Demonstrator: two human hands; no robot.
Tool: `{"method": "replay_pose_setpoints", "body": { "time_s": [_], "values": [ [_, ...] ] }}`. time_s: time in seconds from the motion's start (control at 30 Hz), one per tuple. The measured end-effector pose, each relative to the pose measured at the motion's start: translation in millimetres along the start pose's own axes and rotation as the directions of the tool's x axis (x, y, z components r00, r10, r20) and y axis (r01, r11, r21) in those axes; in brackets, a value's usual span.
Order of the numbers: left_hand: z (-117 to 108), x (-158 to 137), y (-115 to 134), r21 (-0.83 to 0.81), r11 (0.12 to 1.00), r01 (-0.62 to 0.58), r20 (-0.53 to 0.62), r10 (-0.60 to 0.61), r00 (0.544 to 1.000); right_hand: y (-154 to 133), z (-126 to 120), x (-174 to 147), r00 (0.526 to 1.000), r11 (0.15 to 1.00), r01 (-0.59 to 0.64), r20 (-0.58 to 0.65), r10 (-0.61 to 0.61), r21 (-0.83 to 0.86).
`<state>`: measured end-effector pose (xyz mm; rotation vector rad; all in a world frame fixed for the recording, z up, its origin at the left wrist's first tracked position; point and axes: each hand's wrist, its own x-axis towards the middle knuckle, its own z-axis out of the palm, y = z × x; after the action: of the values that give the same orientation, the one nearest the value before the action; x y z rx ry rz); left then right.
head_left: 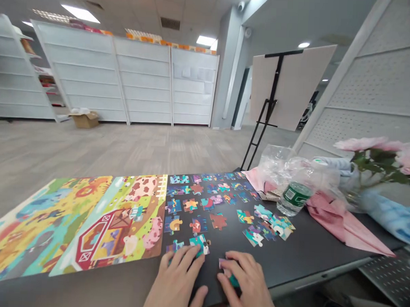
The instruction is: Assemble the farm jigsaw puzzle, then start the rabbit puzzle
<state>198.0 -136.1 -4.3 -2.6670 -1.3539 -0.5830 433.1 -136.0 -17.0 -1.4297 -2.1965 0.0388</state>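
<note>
My left hand (pixel 179 281) lies palm down near the table's front edge, its fingers stretched out and the thumb apart. Its fingertips touch or nearly touch a teal and white puzzle piece (pixel 201 242) at the bottom of the laid-out rows. Just to the right, my right hand (pixel 248 284) has its thumb and fingers curled round a purple, pink and teal puzzle piece (pixel 226 271), partly hidden beneath them. Beyond both hands, several loose pieces form rough rows, among them a brown, face-down-looking puzzle piece (pixel 219 220). A cluster of overlapping puzzle pieces (pixel 270 223) sits to the right.
Two illustrated boards, a farm picture (pixel 120 226) and an animal picture (pixel 35 227), lie on the left of the dark table (pixel 302 248). At the right are a water bottle (pixel 294 198), clear plastic wrap (pixel 275 163), a pink cloth (pixel 341 220) and flowers (pixel 378 154).
</note>
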Motion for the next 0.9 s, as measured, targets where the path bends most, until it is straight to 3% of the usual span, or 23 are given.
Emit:
{"method": "replay_pose_setpoints", "body": {
  "time_s": [0.1,0.27,0.37,0.47,0.6,0.73,0.9],
  "values": [
    [6,0,0,0.022,1.000,-0.021,-0.013,0.022,1.000,15,-3,1,0.998,0.998,-0.061,-0.032,0.060,-0.034],
    [8,-8,-4,0.064,0.997,-0.041,-0.121,0.049,0.991,25,-11,33,1.000,0.998,-0.025,0.018,0.026,-0.066],
    [9,-12,-6,0.071,0.997,-0.015,-0.136,0.025,0.990,42,-19,58,0.993,0.975,-0.115,-0.002,0.117,-0.191],
    [14,-14,-8,0.079,0.997,0.000,-0.125,0.010,0.992,56,-23,76,0.979,0.941,-0.160,0.076,0.190,-0.300],
    [25,-18,-14,0.116,0.993,-0.008,-0.149,0.025,0.988,58,-26,86,0.971,0.963,-0.102,0.184,0.151,-0.249],
    [37,-22,-21,0.145,0.989,-0.021,-0.180,0.047,0.983,65,-37,71,0.976,0.961,-0.187,0.068,0.205,-0.205],
    [46,-26,-20,0.085,0.995,0.056,-0.220,-0.036,0.975,50,-40,15,0.976,0.964,-0.219,-0.011,0.220,-0.149]
  ]
}}
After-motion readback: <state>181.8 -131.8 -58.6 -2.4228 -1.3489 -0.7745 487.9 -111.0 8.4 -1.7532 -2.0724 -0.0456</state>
